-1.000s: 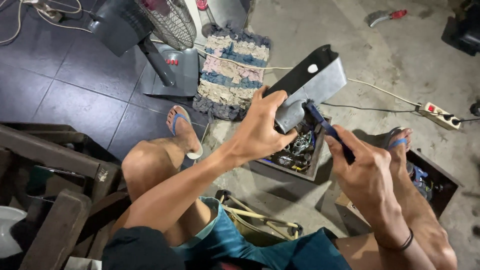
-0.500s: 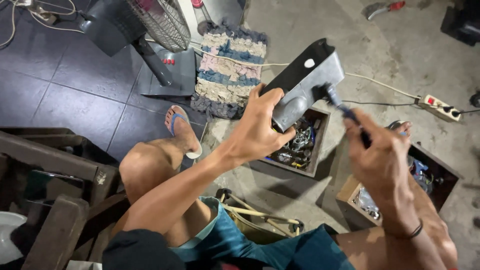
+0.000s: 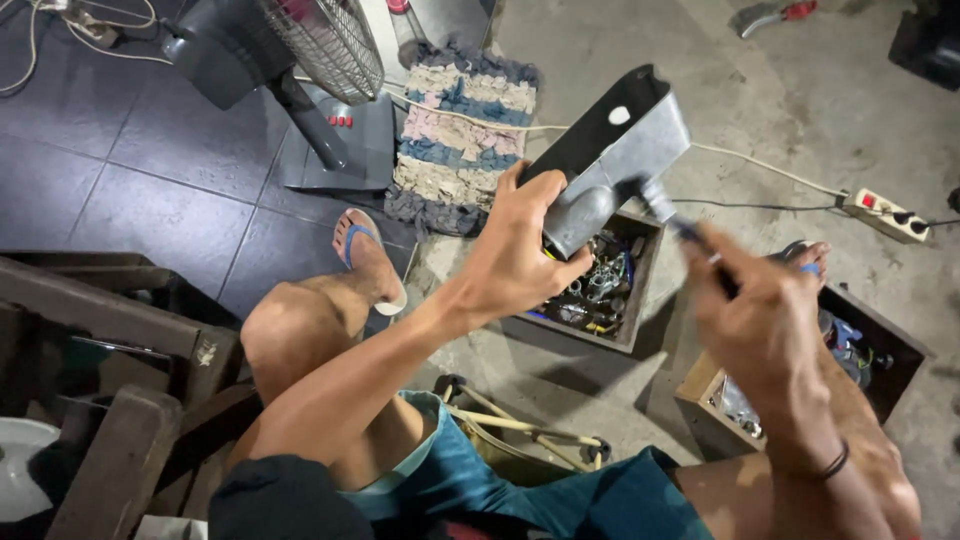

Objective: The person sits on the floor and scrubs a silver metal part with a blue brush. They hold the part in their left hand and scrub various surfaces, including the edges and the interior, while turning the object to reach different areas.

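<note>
Grey metal part held up over a box of hardware, brush against its side.

The left hand (image 3: 515, 255) grips the lower end of the metal part (image 3: 610, 165), which slants up and away above the wooden box (image 3: 600, 285) on the concrete floor. The right hand (image 3: 760, 320) is closed around a dark-handled brush (image 3: 680, 225), its tip touching the part's grey face just right of the left hand.

Grey moulded cover (image 3: 618, 165): smooth, dull-sheened plastic, black matt inner face. Brush (image 3: 690, 232): dark glossy handle. Rag rug (image 3: 460, 135): rough woven cloth. Open box (image 3: 632, 320): worn raw wood, shiny metal parts within. Floor (image 3: 620, 50): rough stained concrete beside smooth dark tiles (image 3: 120, 180).
</note>
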